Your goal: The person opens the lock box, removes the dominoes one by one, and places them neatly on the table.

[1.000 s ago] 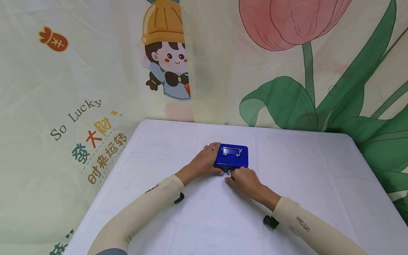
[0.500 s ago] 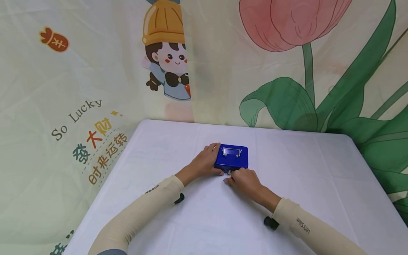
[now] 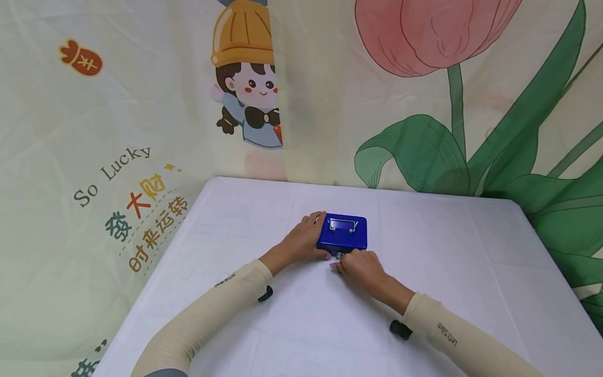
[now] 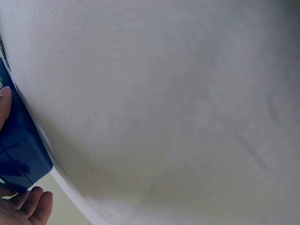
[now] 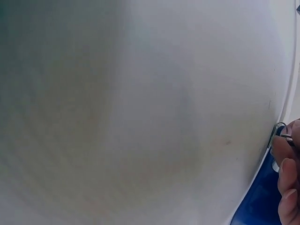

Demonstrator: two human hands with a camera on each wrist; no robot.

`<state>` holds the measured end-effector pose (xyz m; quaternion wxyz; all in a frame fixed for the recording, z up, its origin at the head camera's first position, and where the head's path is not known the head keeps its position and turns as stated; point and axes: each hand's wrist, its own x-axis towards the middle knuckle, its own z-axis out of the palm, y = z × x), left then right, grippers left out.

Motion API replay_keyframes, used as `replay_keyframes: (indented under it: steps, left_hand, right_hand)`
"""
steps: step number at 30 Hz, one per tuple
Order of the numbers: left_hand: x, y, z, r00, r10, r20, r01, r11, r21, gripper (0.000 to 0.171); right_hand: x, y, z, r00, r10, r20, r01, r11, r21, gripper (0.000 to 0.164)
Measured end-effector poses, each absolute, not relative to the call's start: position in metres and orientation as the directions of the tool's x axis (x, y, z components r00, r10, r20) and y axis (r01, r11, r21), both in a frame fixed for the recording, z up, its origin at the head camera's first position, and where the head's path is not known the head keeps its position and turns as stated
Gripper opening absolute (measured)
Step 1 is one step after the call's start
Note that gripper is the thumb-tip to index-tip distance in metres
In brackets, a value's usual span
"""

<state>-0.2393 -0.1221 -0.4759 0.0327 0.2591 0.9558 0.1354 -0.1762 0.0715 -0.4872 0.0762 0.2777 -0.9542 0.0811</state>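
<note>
A small blue metal cash box [image 3: 342, 236] with a wire handle [image 3: 342, 225] on its lid sits on the white table. My left hand [image 3: 303, 238] holds its left side, the thumb at the front and the fingers around the far left; the left wrist view shows the box [image 4: 21, 145] between thumb and fingers. At the box's front, beside the silver lock [image 3: 338, 255], is my right hand [image 3: 363, 267]. In the right wrist view, thumb and forefinger pinch a small key with a wire ring [image 5: 281, 125]. My fingers hide most of the key, so whether it sits in the lock cannot be told.
A white cloth covers the table [image 3: 438, 246], which runs up to a printed curtain [image 3: 320, 104] at the back. Dark wrist cameras [image 3: 401, 330] are worn under both sleeves.
My right hand has shifted very slightly toward me and turned a little at the lock; less silver shows between its fingers. The left hand and the cash box have stayed in place.
</note>
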Motion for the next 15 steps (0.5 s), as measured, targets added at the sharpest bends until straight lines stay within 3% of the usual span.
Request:
replay_keyframes:
  steps: [15]
  left_hand:
    - [-0.2404, -0.1219, -0.4763, -0.857, 0.514, 0.013, 0.498, 0.824, 0.27, 0.115]
  right_hand:
    - [-0.1835, 0.0745, -0.4878, -0.845, -0.499, 0.194, -0.526, 0.84, -0.13, 0.033]
